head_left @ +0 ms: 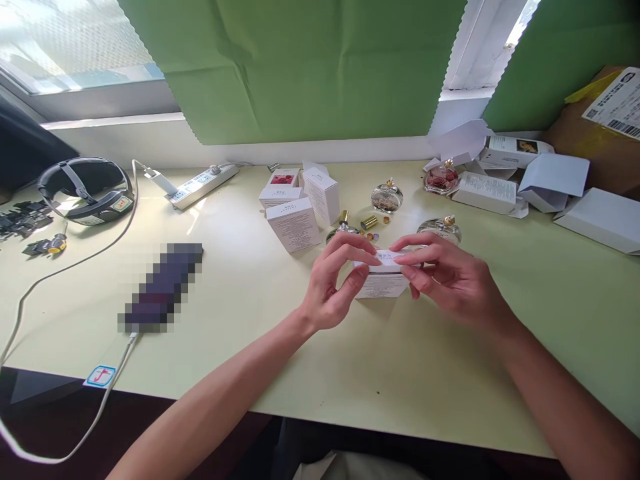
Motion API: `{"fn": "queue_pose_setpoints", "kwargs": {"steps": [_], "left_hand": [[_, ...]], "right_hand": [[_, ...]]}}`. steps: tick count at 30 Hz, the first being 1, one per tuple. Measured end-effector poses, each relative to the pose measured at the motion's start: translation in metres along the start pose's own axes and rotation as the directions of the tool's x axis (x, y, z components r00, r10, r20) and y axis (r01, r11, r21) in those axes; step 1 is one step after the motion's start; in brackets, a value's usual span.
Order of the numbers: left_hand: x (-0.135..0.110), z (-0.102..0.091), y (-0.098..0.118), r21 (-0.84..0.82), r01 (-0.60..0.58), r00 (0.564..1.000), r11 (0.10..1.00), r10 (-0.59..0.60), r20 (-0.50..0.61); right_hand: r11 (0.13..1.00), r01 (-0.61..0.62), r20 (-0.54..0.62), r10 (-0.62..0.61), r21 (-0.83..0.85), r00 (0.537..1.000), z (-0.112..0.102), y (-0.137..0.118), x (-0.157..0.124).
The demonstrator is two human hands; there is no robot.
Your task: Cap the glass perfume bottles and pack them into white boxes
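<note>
A small white printed carton [383,285] stands upright on the table in front of me, its top flap lying across it. My left hand [337,280] grips its left side, fingertips on the top and thumb at the near upper edge. From the right, my right hand [445,277] pinches the top edge between fingers and thumb. What the carton holds is hidden. Just behind my hands are a round glass perfume bottle [440,230] and another bottle [343,233], partly covered by my left hand. A gold cap [369,223] lies among small coloured beads.
Several white cartons [295,225] stand behind on the left. A clear bottle [387,197] and a red bottle [441,179] stand farther back. Opened cartons [485,193] lie at right beside a brown box [585,147]. A blurred phone [163,287], cable and power strip [203,187] are left.
</note>
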State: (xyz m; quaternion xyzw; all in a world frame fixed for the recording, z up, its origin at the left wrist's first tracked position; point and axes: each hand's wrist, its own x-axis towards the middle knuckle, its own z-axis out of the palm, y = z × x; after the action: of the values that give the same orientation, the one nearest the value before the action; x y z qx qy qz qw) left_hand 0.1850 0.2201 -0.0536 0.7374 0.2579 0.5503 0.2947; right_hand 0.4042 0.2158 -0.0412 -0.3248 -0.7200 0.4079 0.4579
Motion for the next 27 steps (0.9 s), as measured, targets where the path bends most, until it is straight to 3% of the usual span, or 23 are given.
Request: {"fn": "queue_pose_setpoints", "kwargs": {"steps": [7, 18, 27], "left_hand": [[-0.002, -0.001, -0.002, -0.016, 0.058, 0.998, 0.998, -0.057, 0.026], [-0.001, -0.002, -0.002, -0.003, 0.054, 0.998, 0.999, -0.053, 0.034], [-0.003, -0.002, -0.002, 0.026, 0.019, 0.999, 0.999, -0.02, 0.039]], "right_hand": [[1.0, -0.019, 0.01, 0.019, -0.007, 1.0, 0.0, -0.002, 0.001], [0.996, 0.015, -0.001, -0.015, -0.09, 1.0, -0.001, 0.0, 0.0], [0.955, 0.219, 0.059, -0.211, -0.202, 0.976, -0.004, 0.011, 0.003]]}}
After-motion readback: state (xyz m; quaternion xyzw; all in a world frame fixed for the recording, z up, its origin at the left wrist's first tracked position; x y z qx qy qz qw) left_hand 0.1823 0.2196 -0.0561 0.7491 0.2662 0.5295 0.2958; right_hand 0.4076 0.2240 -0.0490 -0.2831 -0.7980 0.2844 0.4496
